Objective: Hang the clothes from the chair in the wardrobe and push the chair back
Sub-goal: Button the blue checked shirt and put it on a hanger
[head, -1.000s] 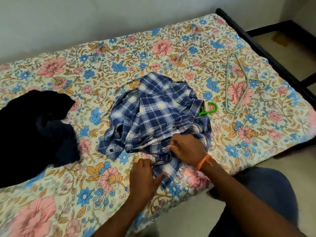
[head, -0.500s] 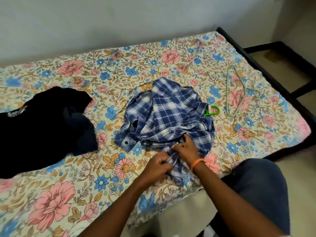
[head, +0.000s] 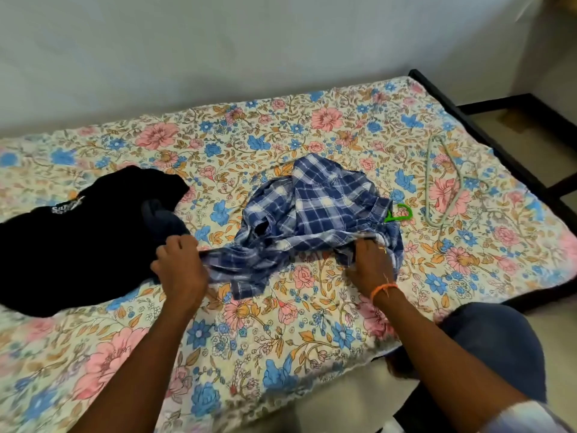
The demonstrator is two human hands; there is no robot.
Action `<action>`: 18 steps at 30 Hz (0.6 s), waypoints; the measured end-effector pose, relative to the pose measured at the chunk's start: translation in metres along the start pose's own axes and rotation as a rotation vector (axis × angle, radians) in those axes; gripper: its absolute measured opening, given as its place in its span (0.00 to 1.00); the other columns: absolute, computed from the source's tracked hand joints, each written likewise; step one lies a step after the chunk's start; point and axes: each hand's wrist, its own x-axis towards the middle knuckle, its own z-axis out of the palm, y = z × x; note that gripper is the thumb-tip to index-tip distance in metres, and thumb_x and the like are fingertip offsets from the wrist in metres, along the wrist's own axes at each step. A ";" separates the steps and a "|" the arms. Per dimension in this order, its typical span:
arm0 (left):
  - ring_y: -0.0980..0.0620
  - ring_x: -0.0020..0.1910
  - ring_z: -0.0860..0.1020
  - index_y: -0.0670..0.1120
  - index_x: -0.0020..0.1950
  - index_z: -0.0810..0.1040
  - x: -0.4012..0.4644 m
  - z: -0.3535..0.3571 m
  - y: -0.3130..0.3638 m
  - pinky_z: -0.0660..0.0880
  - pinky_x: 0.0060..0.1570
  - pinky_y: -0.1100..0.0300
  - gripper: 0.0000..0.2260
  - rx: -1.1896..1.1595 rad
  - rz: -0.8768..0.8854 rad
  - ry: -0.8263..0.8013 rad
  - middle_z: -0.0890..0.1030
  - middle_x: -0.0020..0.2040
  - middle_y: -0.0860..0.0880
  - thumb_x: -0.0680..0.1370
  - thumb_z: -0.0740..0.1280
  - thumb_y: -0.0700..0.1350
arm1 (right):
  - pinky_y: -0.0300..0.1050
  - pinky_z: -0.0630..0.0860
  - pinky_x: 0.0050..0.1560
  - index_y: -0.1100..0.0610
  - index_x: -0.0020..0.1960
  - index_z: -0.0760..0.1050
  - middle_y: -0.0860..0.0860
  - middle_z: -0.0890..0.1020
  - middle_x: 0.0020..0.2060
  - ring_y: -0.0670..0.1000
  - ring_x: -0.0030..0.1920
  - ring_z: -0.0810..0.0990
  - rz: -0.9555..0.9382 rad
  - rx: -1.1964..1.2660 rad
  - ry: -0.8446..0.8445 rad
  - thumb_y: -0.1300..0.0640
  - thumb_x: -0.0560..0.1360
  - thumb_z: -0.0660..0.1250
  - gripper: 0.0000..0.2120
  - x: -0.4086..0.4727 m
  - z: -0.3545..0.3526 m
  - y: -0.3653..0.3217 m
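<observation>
A black garment is spread at the left of the floral bed. The left hand is curled tight on the near edge of the blue plaid shirt; the hem is stretched left to right. The right hand is seen gripping the crumpled shirt's other end. A green hanger peeks out beside it, and a pale hanger lies farther right.

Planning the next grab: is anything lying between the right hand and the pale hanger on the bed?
Only the plaid shirt's bunched edge and the green hanger beside the right hand; beyond them, bare bedspread up to the pale hanger.
</observation>
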 end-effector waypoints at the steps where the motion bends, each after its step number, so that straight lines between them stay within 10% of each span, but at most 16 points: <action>1: 0.40 0.52 0.71 0.44 0.57 0.74 -0.002 -0.001 0.007 0.69 0.48 0.47 0.16 0.037 0.018 0.030 0.74 0.56 0.40 0.71 0.70 0.33 | 0.58 0.75 0.57 0.58 0.65 0.71 0.58 0.76 0.62 0.63 0.61 0.75 -0.012 -0.079 -0.027 0.45 0.67 0.76 0.32 -0.003 0.007 0.003; 9: 0.51 0.45 0.77 0.47 0.51 0.75 -0.078 0.026 0.104 0.79 0.47 0.50 0.04 -0.359 0.627 -0.522 0.77 0.50 0.50 0.78 0.65 0.40 | 0.54 0.79 0.47 0.59 0.46 0.83 0.56 0.81 0.47 0.57 0.44 0.80 -0.161 0.228 0.041 0.59 0.77 0.69 0.05 0.005 -0.011 0.004; 18: 0.47 0.50 0.78 0.45 0.59 0.74 -0.048 0.043 0.171 0.80 0.49 0.49 0.21 -0.452 0.555 -0.627 0.79 0.53 0.47 0.71 0.74 0.50 | 0.45 0.70 0.38 0.63 0.30 0.71 0.58 0.71 0.29 0.52 0.33 0.69 -0.024 0.979 -0.068 0.54 0.71 0.66 0.16 0.014 -0.093 0.023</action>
